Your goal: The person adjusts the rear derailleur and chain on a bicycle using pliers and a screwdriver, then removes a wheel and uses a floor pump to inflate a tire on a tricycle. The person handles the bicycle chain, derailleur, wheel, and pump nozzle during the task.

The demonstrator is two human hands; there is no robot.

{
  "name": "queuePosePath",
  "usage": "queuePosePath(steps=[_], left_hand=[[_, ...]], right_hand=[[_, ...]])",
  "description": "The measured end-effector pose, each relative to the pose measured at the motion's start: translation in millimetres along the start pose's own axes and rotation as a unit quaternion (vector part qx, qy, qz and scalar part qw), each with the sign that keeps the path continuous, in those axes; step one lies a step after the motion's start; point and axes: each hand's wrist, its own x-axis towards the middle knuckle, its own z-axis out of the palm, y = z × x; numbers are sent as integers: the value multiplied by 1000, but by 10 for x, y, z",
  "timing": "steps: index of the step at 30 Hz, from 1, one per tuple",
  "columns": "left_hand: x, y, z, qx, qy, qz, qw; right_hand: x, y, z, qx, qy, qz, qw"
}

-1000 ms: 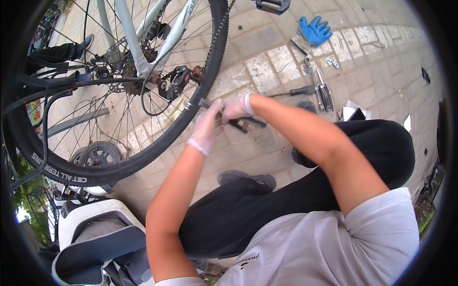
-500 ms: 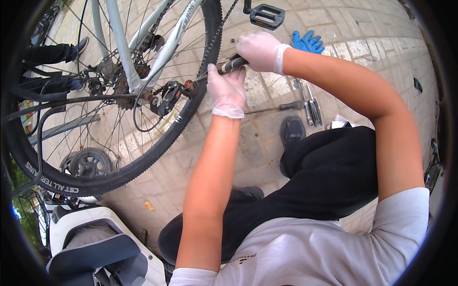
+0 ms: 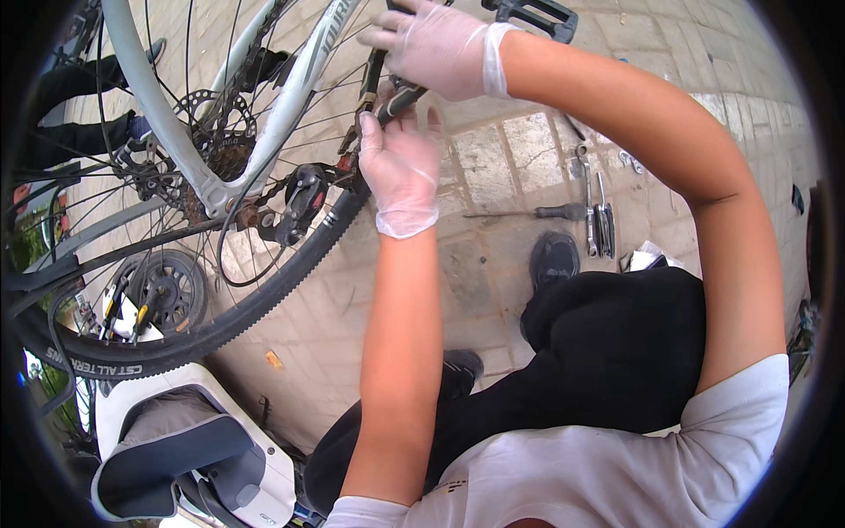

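My left hand (image 3: 400, 172), in a thin translucent glove, is closed around one dark handle of a two-handled plier-like tool (image 3: 403, 99) beside the rear tyre (image 3: 264, 317). Just above it my right hand (image 3: 440, 51), gloved alike, has its fingers stretched apart near the tool's other handle (image 3: 373, 77). Whether those fingers touch the handle I cannot tell. The tool's jaw end is at the chain area by the wheel, partly hidden. Left of my hands are the bicycle's rear derailleur (image 3: 304, 204), sprockets (image 3: 231, 158) and pale frame (image 3: 286, 92).
A screwdriver (image 3: 563, 212), a wrench (image 3: 589, 198) and other slim tools (image 3: 605, 220) lie on the paving, right of centre. A black pedal (image 3: 539, 16) juts in at the top. Lower left stands a white scooter-like body (image 3: 280, 475). Another person's leg (image 3: 92, 79) shows behind the wheel.
My right hand has moved left and up, its fingers spreading off the handle. The tool's two handles now stand apart. The view has shifted, and the blue glove is mostly hidden behind my arm.
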Motion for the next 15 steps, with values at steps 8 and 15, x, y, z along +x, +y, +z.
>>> queuePosePath(steps=[8,15], left_hand=[[49,0,-24,-50,-62,-43,996],[107,-4,-36,-115,-3,8,993]], right_hand=[[156,138,20,-38,115,-77,990],[279,7,-66,-61,51,-82,993]])
